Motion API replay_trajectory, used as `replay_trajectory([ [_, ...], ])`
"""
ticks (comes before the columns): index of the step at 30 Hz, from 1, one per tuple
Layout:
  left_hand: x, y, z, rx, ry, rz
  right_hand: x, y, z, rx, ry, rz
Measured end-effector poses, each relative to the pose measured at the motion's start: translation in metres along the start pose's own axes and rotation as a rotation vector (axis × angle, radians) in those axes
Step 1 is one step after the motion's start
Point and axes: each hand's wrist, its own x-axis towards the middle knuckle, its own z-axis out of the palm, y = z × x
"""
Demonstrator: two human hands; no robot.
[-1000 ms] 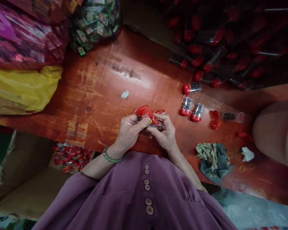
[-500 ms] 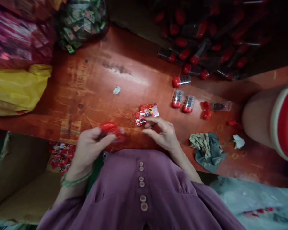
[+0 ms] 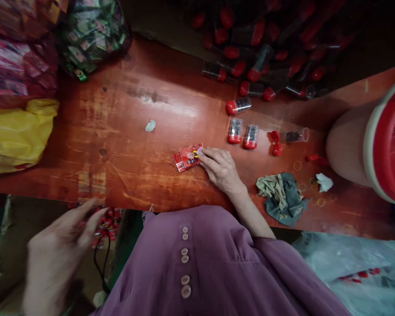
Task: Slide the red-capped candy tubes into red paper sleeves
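At the far left, the filled bags, a yellow bag (image 3: 16, 136) among them, lie at the table's back corner, probably to leave the front for the hands. Below them a cardboard box (image 3: 15, 245) sits lower than the table (image 3: 134, 175), seemingly so that it is within easy reach. The left hand (image 3: 61, 248) hangs over this box, blurred, thumb and fingers parted, with nothing visible between them; small red items (image 3: 108, 226) lie in the box just beyond its fingertips. Well apart from it, the right hand (image 3: 219, 169) pinches the right end of some overlapping red packets (image 3: 188, 158) flat on the table, likely to steady them. The packets thus lie just left of the right hand's fingertips and well to the right of the left hand. Further right, two red-capped containers (image 3: 243, 134) lie side by side, perhaps set apart from the dark heap behind, while a crumpled cloth (image 3: 285, 197) and a bucket (image 3: 345, 136) rest toward the right end.
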Motion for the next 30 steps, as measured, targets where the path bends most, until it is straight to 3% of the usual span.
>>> replay_trajectory([
  [1, 0.017, 0.022, 0.018, 0.099, 0.085, 0.107, -0.001, -0.002, 0.0, -0.024, 0.002, -0.007],
  [3, 0.052, 0.06, 0.057, 0.088, 0.097, 0.431, -0.002, -0.007, -0.001, -0.08, -0.026, -0.012],
  [5, 0.083, 0.086, 0.095, 0.097, 0.122, 0.657, -0.002, -0.011, -0.003, -0.135, -0.065, -0.027],
  [7, 0.104, 0.098, 0.122, 0.109, 0.078, 0.765, 0.0, -0.015, -0.003, -0.187, -0.087, -0.066],
  [9, 0.116, 0.098, 0.138, 0.132, 0.02, 0.799, 0.003, -0.018, -0.003, -0.226, -0.081, -0.101],
  [12, 0.122, 0.091, 0.144, 0.181, 0.005, 0.804, 0.007, -0.021, -0.006, -0.181, -0.054, -0.117],
  [15, 0.124, 0.087, 0.139, 0.254, 0.072, 0.833, 0.01, -0.015, -0.019, 0.014, -0.013, -0.073],
  [17, 0.125, 0.088, 0.136, 0.294, 0.156, 0.857, 0.013, -0.002, -0.033, 0.06, 0.064, 0.038],
  [20, 0.126, 0.092, 0.134, 0.316, 0.206, 0.842, 0.024, 0.024, -0.052, -0.085, 0.162, 0.29],
  [25, 0.125, 0.098, 0.133, 0.274, 0.143, 0.808, 0.051, 0.055, -0.066, -0.231, -0.025, 0.513],
  [30, 0.123, 0.107, 0.128, 0.339, 0.036, 0.702, 0.062, 0.056, -0.068, -0.127, -0.116, 0.545],
])
